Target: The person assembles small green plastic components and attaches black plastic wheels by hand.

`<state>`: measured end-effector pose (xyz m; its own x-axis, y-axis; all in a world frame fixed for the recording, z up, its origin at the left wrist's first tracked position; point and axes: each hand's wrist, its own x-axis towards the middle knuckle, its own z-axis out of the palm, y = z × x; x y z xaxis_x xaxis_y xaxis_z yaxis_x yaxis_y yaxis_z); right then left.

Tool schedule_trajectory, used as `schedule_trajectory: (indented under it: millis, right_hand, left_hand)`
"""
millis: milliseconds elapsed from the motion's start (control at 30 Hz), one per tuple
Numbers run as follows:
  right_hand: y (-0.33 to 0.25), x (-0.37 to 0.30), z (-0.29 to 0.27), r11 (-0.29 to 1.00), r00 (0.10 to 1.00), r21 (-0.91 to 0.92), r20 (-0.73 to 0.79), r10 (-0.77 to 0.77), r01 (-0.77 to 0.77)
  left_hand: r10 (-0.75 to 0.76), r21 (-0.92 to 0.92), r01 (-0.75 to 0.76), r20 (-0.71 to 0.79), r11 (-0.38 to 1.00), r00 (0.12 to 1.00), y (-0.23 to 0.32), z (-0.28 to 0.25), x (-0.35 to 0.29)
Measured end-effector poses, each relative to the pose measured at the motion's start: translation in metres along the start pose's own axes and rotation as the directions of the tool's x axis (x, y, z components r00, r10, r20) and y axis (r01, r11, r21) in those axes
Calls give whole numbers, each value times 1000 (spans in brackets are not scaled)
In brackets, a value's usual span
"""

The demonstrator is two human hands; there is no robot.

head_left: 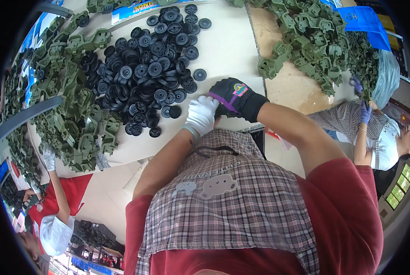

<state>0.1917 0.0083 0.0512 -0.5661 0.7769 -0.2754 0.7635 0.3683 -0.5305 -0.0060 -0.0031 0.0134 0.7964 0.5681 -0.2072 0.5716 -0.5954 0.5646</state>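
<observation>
My left hand (201,114), in a white knit glove, is closed and pressed against my right hand (238,100) at the table's near edge. The right hand wears a black glove with purple trim and a coloured badge; bare fingertips show just under it. Its fingers curl inward, away from view. Whatever lies between the two hands is hidden. Just left of them spreads a big heap of black toy wheels (141,68). A few single wheels lie at its edge, one loose wheel (200,74) close to my left hand.
Olive-green plastic toy vehicle parts (72,101) pile up on the left, and more green parts (305,41) at the right. A blue bin (365,23) and clear plastic bag (388,78) stand far right. Gloved co-workers (58,229) work at both sides. A grey curved bar (28,117) crosses the left.
</observation>
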Motion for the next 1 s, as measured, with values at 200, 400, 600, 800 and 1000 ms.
schedule_trajectory:
  millis: [200,400,600,800,1000]
  right_hand:
    - [8,5,0,993,993,38,1,115,-115]
    - [15,6,7,997,1000,74,17,22,-23]
    - [25,-3,10,610,848,692,6,530,-386]
    - [37,51,-22,995,942,97,-335,28,5]
    - [50,113,-20,999,992,-52,124,18,-12]
  left_hand:
    - [-12,-10,12,12,1000,1000,-2,2,4]
    - [-26,68,27,-15,997,1000,-1,0,2]
    - [210,149,-209,10,967,978,-8,-11,20]
    - [263,254,-253,-5,933,965,14,3,56]
    - [358,301,-274,-275,914,892,10,11,51]
